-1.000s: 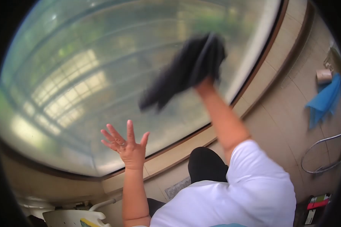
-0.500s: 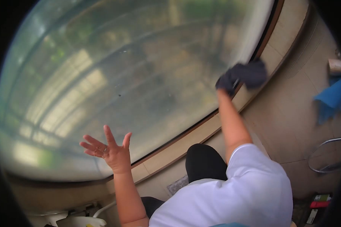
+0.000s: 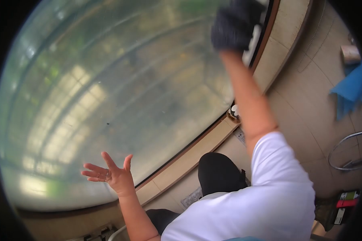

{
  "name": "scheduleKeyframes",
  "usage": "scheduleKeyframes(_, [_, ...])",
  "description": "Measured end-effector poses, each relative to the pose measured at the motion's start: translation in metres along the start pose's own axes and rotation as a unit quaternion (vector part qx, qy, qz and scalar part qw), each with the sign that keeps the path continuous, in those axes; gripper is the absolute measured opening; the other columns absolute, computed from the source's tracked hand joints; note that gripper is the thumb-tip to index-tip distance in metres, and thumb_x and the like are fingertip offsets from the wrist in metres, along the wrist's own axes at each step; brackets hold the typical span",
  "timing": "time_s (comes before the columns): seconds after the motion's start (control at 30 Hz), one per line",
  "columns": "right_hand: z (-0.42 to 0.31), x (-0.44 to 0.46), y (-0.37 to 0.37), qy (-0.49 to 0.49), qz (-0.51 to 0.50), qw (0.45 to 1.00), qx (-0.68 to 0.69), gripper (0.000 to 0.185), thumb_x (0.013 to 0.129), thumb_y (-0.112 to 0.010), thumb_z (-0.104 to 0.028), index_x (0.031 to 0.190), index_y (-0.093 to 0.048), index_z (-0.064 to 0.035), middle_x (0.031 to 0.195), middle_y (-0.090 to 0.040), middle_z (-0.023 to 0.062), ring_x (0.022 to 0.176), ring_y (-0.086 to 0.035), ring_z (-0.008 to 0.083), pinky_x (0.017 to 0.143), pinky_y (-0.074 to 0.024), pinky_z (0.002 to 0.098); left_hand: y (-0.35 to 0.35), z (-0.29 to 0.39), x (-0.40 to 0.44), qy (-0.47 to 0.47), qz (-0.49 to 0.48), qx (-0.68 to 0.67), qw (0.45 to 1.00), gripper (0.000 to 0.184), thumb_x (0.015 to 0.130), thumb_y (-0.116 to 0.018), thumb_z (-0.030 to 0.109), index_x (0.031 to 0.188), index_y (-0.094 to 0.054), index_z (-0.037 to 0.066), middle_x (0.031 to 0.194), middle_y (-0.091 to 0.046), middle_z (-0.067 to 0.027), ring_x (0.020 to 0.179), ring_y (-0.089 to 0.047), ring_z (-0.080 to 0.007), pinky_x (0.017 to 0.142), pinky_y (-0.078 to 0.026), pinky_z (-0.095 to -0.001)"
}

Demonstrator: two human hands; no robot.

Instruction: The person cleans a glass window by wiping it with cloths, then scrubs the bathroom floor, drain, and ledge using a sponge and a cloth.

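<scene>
Right grip holds a dark cloth bunched over it, long axis slanting toward the view's upper right.

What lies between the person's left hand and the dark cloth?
In the head view, only the glass pane shows between the left hand and the dark cloth; no tool or other object stands there.

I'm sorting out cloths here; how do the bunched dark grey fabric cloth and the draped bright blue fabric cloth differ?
The dark grey cloth is blurred and bunched at the end of the right forearm; the bright blue cloth hangs loose, away from it. The dark one overlaps the window in view; the blue one doesn't.
</scene>
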State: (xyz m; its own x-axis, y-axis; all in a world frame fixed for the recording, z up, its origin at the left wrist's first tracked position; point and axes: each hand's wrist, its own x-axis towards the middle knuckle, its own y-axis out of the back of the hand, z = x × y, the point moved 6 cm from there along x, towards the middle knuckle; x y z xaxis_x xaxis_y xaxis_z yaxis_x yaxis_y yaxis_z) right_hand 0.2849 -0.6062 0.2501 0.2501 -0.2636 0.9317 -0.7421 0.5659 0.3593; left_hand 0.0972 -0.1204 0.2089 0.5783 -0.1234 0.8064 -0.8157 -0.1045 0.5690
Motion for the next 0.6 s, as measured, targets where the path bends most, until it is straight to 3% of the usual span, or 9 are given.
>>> scheduleKeyframes(0.07, [0.000, 0.093, 0.052, 0.019, 0.086, 0.986, 0.140, 0.021, 0.089, -0.035, -0.024, 0.099, -0.049, -0.0112, 0.099, -0.052, 0.0018, 0.089, -0.049, 0.0093, 0.078, -0.0412, 0.0233, -0.001, -0.001, -0.002, -0.003, -0.004, 0.006, 1.000, 0.095, 0.063, -0.055, 0.066, 0.137, -0.012, 0.025, 0.138, 0.009, -0.0267, 0.125, 0.009, -0.0492, 0.095, -0.009, -0.0631])
scheduleKeyframes(0.13, [0.004, 0.143, 0.084, 0.036, 0.143, 0.970, 0.192, 0.022, 0.089, -0.036, -0.025, 0.100, -0.049, -0.0112, 0.100, -0.052, 0.0018, 0.090, -0.049, 0.0096, 0.078, -0.0408, 0.0234, 0.000, 0.000, 0.000, -0.003, -0.006, 0.009, 1.000, 0.097, 0.063, -0.055, 0.066, 0.138, -0.011, 0.024, 0.138, 0.009, -0.0268, 0.125, 0.009, -0.0490, 0.096, -0.009, -0.0621])
scheduleKeyframes(0.3, [0.023, 0.093, 0.046, 0.022, 0.141, 0.981, 0.129, 0.024, 0.089, -0.036, -0.027, 0.101, -0.049, -0.0114, 0.102, -0.051, 0.0019, 0.092, -0.048, 0.0103, 0.080, -0.0396, 0.0237, -0.002, 0.000, -0.002, 0.003, -0.005, 0.015, 1.000, 0.096, 0.063, -0.053, 0.068, 0.138, -0.011, 0.025, 0.139, 0.010, -0.0260, 0.126, 0.009, -0.0479, 0.096, -0.008, -0.0616])
scheduleKeyframes(0.37, [0.032, 0.003, 0.004, -0.005, 0.082, 0.995, 0.055, 0.025, 0.089, -0.036, -0.028, 0.102, -0.049, -0.0115, 0.103, -0.051, 0.0019, 0.093, -0.047, 0.0105, 0.081, -0.0391, 0.0239, -0.002, -0.002, -0.001, 0.001, -0.004, 0.017, 1.000, 0.096, 0.063, -0.053, 0.068, 0.138, -0.011, 0.025, 0.139, 0.010, -0.0252, 0.126, 0.009, -0.0473, 0.096, -0.008, -0.0615])
scheduleKeyframes(0.47, [0.037, -0.159, -0.038, -0.032, -0.082, 0.992, -0.086, 0.027, 0.088, -0.036, -0.030, 0.103, -0.049, -0.0115, 0.104, -0.050, 0.0020, 0.095, -0.047, 0.0109, 0.082, -0.0385, 0.0240, -0.001, 0.000, -0.001, -0.003, 0.000, 0.017, 1.000, 0.095, 0.064, -0.051, 0.069, 0.138, -0.010, 0.025, 0.139, 0.011, -0.0238, 0.127, 0.009, -0.0461, 0.096, -0.007, -0.0614])
scheduleKeyframes(0.6, [0.034, -0.313, -0.041, 0.018, -0.332, 0.908, -0.254, 0.029, 0.088, -0.036, -0.032, 0.104, -0.049, -0.0117, 0.106, -0.050, 0.0020, 0.097, -0.046, 0.0114, 0.083, -0.0375, 0.0243, -0.001, -0.002, -0.001, -0.011, 0.004, 0.027, 1.000, 0.094, 0.065, -0.050, 0.069, 0.138, -0.009, 0.025, 0.140, 0.011, -0.0225, 0.127, 0.010, -0.0452, 0.096, -0.007, -0.0617])
